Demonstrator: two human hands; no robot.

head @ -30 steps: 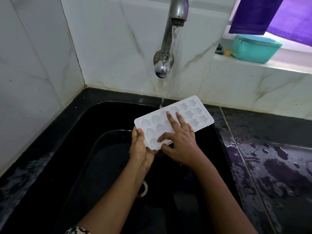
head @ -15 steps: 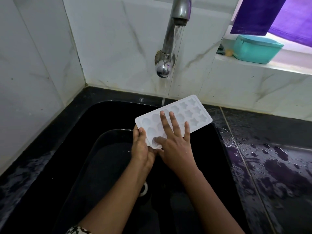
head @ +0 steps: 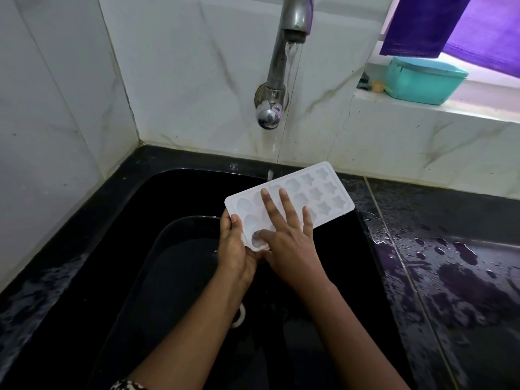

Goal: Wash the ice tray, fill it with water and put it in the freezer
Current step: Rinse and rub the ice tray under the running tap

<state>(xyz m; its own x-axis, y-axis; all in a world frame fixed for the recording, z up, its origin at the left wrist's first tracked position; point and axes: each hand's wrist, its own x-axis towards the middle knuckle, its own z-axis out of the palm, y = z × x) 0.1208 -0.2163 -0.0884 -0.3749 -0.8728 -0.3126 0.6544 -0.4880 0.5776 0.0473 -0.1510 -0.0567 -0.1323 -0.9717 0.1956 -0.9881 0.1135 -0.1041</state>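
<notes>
A white ice tray (head: 323,192) with egg-shaped and star-shaped moulds is held tilted over the black sink (head: 168,192), its far edge under the running water. My left hand (head: 235,249) grips the tray's near left corner, thumb on the rim. My right hand (head: 289,235) lies flat on the tray's top with fingers spread over the moulds and the thumb in a near mould. The steel tap (head: 284,60) on the marble wall pours a thin stream down to the tray's far edge.
A dark basin with water sits in the sink (head: 174,277) under my hands. The black counter (head: 450,263) to the right is wet with drops. A teal lidded box (head: 422,80) stands on the window ledge, below a purple cloth (head: 439,23).
My right hand has slid left and toward me over the tray, fingers spreading flatter and thumb moving into a near mould. The left hand and tray have hardly moved.
</notes>
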